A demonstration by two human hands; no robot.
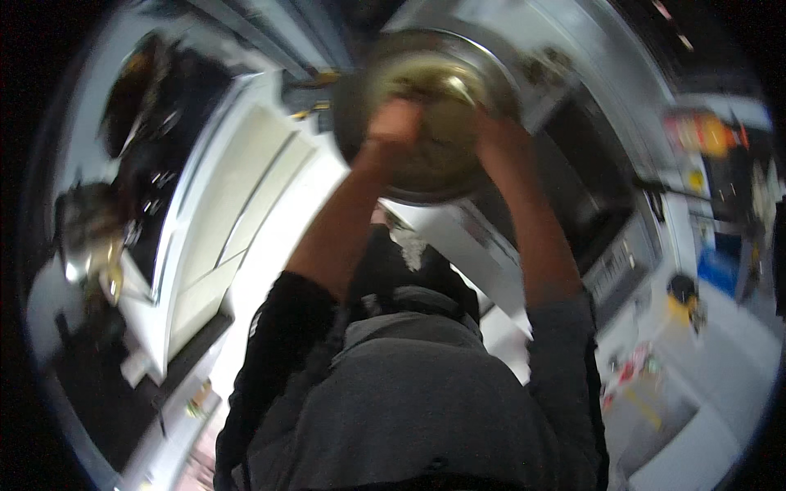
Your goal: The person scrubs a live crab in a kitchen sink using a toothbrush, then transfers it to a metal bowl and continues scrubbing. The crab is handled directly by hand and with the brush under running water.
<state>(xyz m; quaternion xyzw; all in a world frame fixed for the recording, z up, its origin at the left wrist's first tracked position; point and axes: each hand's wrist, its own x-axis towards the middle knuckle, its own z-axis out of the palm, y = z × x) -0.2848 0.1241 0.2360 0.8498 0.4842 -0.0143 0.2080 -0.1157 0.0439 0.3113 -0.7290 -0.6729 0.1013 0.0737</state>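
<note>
A large round metal basin (424, 184) stands in front of me at the top of the view, with a shiny rim and a yellowish, glinting inside. My left hand (396, 123) lies over its left part, fingers curled. On the right side of the same vessel is my right hand (496, 132), darker and smeared by motion. Both forearms reach forward from dark sleeves. Something bright and pale glints between the hands, too blurred to name. Whether either hand grips the basin or a thing inside it cannot be made out.
Left, pale cabinet drawers (239, 196) stand below a dark worktop with a dark round pan (132, 98). Right, a dark glossy appliance surface (583, 159) borders the basin. Beyond it are an orange container (712, 135), a blue object (718, 270) and a yellow bottle with a black cap (680, 304).
</note>
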